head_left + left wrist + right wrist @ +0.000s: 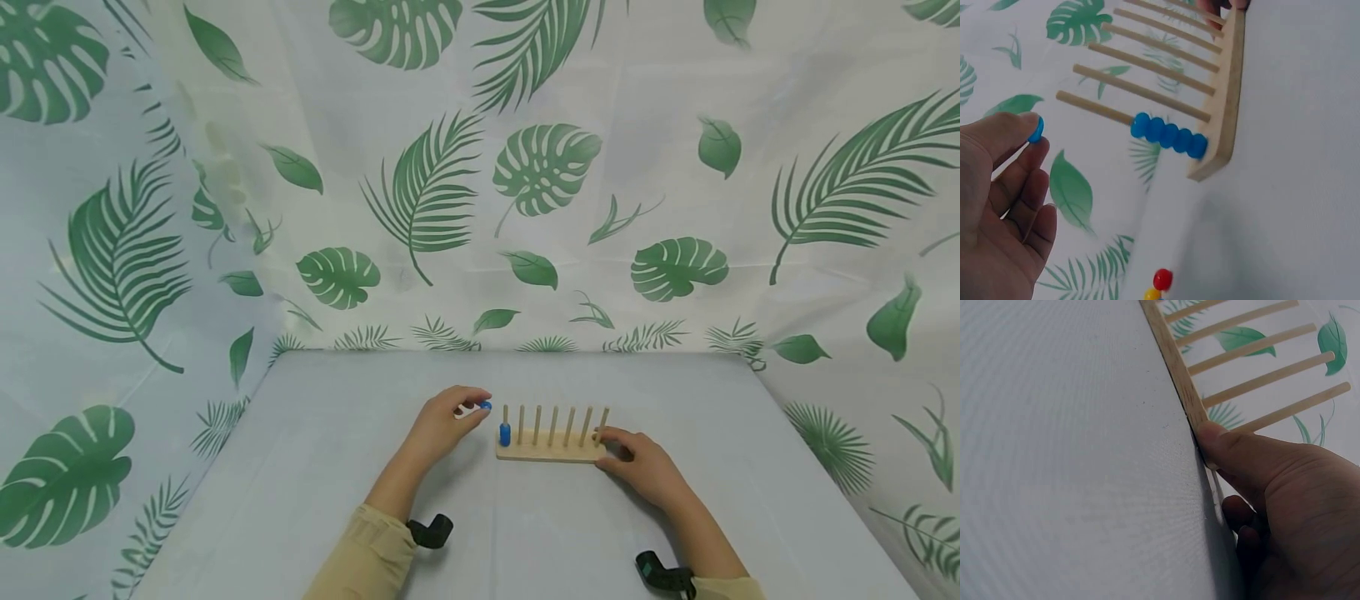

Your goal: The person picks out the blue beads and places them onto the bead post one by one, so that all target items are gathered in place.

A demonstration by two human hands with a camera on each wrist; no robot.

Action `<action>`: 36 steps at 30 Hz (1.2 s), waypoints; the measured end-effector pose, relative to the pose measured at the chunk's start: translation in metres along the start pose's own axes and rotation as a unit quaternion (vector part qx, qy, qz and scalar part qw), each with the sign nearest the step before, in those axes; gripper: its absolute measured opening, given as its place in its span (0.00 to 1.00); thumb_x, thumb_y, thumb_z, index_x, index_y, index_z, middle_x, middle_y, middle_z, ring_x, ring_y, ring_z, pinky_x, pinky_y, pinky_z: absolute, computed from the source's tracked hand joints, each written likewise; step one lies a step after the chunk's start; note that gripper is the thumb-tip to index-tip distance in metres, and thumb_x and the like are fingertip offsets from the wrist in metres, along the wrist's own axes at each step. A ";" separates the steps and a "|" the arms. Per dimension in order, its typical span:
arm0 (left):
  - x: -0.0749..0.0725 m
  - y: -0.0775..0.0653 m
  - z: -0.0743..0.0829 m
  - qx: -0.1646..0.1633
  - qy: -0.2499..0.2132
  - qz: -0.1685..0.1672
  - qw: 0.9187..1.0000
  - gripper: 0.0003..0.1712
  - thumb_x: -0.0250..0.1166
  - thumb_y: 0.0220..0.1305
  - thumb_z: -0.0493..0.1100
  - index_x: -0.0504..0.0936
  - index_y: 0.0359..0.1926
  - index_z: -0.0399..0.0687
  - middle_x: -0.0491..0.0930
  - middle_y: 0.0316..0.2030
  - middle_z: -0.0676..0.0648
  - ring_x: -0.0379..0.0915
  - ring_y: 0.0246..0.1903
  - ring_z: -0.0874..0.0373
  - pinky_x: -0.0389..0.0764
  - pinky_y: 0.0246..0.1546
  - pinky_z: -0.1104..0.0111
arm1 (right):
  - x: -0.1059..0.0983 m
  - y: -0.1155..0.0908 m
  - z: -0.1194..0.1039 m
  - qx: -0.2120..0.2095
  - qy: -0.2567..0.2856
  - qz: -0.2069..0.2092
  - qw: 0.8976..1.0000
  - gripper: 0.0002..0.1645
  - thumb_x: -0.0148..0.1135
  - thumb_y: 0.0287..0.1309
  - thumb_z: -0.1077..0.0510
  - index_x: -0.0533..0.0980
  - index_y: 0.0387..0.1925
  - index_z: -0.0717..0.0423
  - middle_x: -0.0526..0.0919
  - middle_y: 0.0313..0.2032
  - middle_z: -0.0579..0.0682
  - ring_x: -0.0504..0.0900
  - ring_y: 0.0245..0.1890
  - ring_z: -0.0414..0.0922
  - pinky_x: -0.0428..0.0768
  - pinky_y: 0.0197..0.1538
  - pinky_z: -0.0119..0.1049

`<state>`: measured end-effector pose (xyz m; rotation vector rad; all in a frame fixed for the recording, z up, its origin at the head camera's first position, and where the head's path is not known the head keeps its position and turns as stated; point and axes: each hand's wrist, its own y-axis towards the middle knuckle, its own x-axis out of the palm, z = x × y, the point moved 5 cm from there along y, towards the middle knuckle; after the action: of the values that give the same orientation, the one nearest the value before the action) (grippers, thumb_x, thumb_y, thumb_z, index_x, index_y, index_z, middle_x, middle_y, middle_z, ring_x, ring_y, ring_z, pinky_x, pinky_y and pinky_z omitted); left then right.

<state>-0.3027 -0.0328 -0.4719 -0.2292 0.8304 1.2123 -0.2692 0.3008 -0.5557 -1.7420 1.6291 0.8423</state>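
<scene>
Between thumb and forefinger, my left hand (pixel 442 423) pinches a small blue bead (pixel 1036 130). It holds the bead just left of the leftmost peg's top, apart from the peg. A wooden peg rack (pixel 551 452) stands on the table with several upright pegs in a row. Stacked on its leftmost peg are several blue beads (pixel 1169 135), reaching about halfway up; the other pegs are bare. My right hand (pixel 645 467) grips the rack's right end, its thumb (pixel 1216 439) on the front edge of the base and some fingers hidden behind.
A red bead (pixel 1162 279) and a yellow bead (pixel 1152 294) show at the bottom of the left wrist view. The pale table (pixel 360 379) meets a leaf-printed cloth (pixel 450 317) at the back. Each wrist wears a black camera mount (pixel 431 532).
</scene>
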 end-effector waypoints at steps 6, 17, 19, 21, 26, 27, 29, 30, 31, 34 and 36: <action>0.003 0.007 0.011 0.011 -0.010 0.001 1.000 0.15 0.64 0.68 0.49 0.82 0.54 0.54 0.83 0.50 0.54 0.76 0.48 0.60 0.81 0.49 0.60 | -0.001 -0.001 -0.002 0.001 0.001 0.001 1.000 0.30 0.70 0.56 0.41 0.77 0.59 0.46 0.80 0.55 0.57 0.78 0.53 0.54 0.76 0.54 0.58; 0.013 0.011 0.020 0.014 -0.006 -0.017 1.000 0.14 0.63 0.69 0.49 0.83 0.54 0.57 0.82 0.49 0.55 0.77 0.49 0.59 0.79 0.48 0.65 | 0.001 0.000 0.001 -0.005 -0.001 0.003 1.000 0.31 0.69 0.55 0.40 0.78 0.59 0.46 0.80 0.57 0.58 0.78 0.55 0.56 0.75 0.56 0.59; 0.014 0.012 0.020 0.011 -0.004 -0.018 1.000 0.14 0.63 0.69 0.49 0.83 0.54 0.58 0.82 0.49 0.56 0.76 0.49 0.59 0.79 0.48 0.66 | 0.001 0.000 0.001 -0.006 0.001 0.001 1.000 0.31 0.69 0.56 0.40 0.77 0.59 0.47 0.79 0.58 0.59 0.77 0.56 0.57 0.75 0.57 0.59; 0.015 0.012 0.019 0.010 -0.004 -0.018 1.000 0.14 0.62 0.70 0.49 0.83 0.54 0.58 0.82 0.48 0.56 0.76 0.48 0.59 0.79 0.48 0.66 | 0.000 0.000 0.001 -0.005 0.004 0.000 1.000 0.31 0.69 0.56 0.41 0.77 0.59 0.47 0.79 0.58 0.59 0.77 0.56 0.57 0.75 0.57 0.60; 0.018 0.013 0.018 0.008 -0.006 -0.020 1.000 0.14 0.63 0.70 0.49 0.83 0.54 0.57 0.82 0.48 0.55 0.77 0.49 0.59 0.79 0.49 0.65 | 0.000 0.000 -0.001 -0.003 0.001 0.000 1.000 0.31 0.70 0.56 0.41 0.77 0.59 0.47 0.80 0.55 0.57 0.78 0.53 0.54 0.76 0.54 0.58; 0.018 0.014 0.017 0.006 -0.004 -0.021 1.000 0.14 0.63 0.70 0.49 0.83 0.54 0.57 0.82 0.49 0.55 0.77 0.49 0.59 0.79 0.49 0.66 | -0.001 0.000 -0.001 -0.002 0.001 0.001 1.000 0.31 0.70 0.56 0.42 0.78 0.59 0.47 0.80 0.55 0.57 0.78 0.52 0.53 0.76 0.54 0.57; 0.020 0.014 0.016 0.004 0.002 -0.023 1.000 0.14 0.63 0.69 0.49 0.83 0.53 0.59 0.82 0.49 0.56 0.76 0.48 0.60 0.79 0.48 0.67 | 0.000 0.000 -0.001 -0.001 0.000 0.000 1.000 0.31 0.70 0.56 0.42 0.77 0.59 0.47 0.80 0.55 0.57 0.78 0.52 0.53 0.76 0.54 0.57; 0.020 0.013 0.016 0.002 0.003 -0.024 1.000 0.14 0.63 0.69 0.49 0.83 0.53 0.59 0.82 0.49 0.56 0.76 0.48 0.60 0.79 0.48 0.67 | 0.000 0.000 0.000 0.000 0.000 -0.001 1.000 0.31 0.70 0.55 0.41 0.77 0.59 0.47 0.80 0.54 0.57 0.78 0.52 0.53 0.76 0.54 0.57; 0.021 0.013 0.016 0.000 0.004 -0.025 1.000 0.14 0.63 0.69 0.49 0.83 0.53 0.58 0.83 0.49 0.56 0.76 0.48 0.60 0.79 0.48 0.67 | 0.000 0.000 0.000 0.000 0.000 -0.001 1.000 0.31 0.70 0.55 0.41 0.77 0.59 0.47 0.80 0.55 0.57 0.78 0.52 0.53 0.76 0.54 0.57; 0.024 0.012 0.014 -0.006 0.003 -0.030 1.000 0.14 0.63 0.69 0.48 0.83 0.54 0.56 0.83 0.49 0.56 0.76 0.48 0.60 0.79 0.48 0.66 | 0.000 0.000 0.000 -0.001 0.002 -0.002 1.000 0.31 0.70 0.56 0.41 0.77 0.59 0.47 0.80 0.55 0.57 0.78 0.53 0.53 0.76 0.54 0.58; 0.026 0.011 0.012 -0.013 -0.002 -0.032 0.999 0.15 0.64 0.68 0.48 0.83 0.54 0.56 0.83 0.49 0.55 0.77 0.47 0.60 0.79 0.48 0.66 | 0.000 0.000 0.001 -0.002 0.003 -0.002 1.000 0.31 0.70 0.56 0.41 0.77 0.59 0.47 0.80 0.56 0.58 0.78 0.53 0.54 0.76 0.54 0.57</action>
<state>-0.3041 -0.0028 -0.4776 -0.2725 0.7994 1.1626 -0.2695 0.3011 -0.5560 -1.7518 1.6274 0.8397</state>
